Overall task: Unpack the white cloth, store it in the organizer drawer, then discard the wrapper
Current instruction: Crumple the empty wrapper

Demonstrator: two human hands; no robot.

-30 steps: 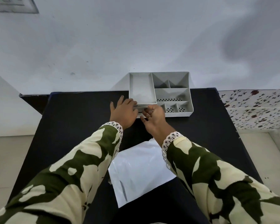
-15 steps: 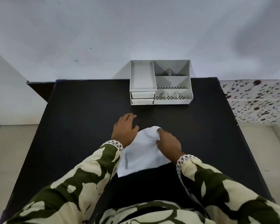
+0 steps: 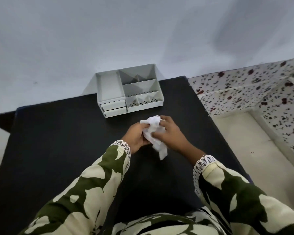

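A crumpled white wrapper is bunched between both hands above the black table. My left hand grips its left side and my right hand closes over its right side. One loose corner hangs down toward me. The grey organizer stands at the table's far edge against the wall, just beyond my hands. Its two small drawers at the front left are both closed. The white cloth itself is not visible.
The organizer's open top compartments hold nothing I can see. A speckled white ledge lies to the right of the table, with pale floor below it. A grey wall rises behind the table.
Both hands left the drawer front, dropped to the flat white wrapper on the table, and have now scrunched it up between them. The view has swung to the left.
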